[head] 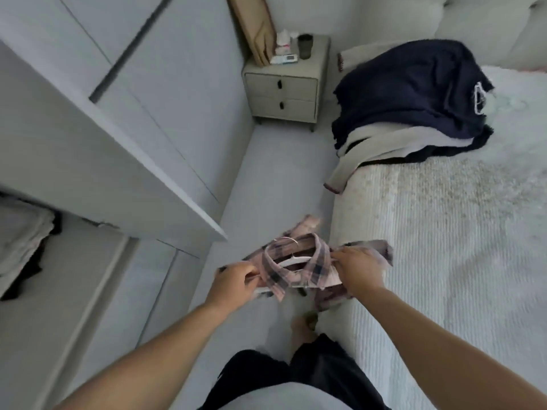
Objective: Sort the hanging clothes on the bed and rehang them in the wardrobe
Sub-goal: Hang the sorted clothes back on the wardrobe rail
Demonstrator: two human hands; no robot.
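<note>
- The left hand [233,281] pinches one shoulder of a pink plaid shirt [299,270], and the right hand [359,267] grips the other shoulder.
- The shirt sits on a white hanger [291,261], held in the air beside the edge of the bed [444,232], over the floor.
- The step in hand seems to be straightening the shirt on its hanger; next it must be carried left to the wardrobe [103,143], hook first.
- The open wardrobe compartment at the left holds folded light and dark clothes [23,247].
- A pile of clothes [414,96], dark blue over beige, waits on the bed.
</note>
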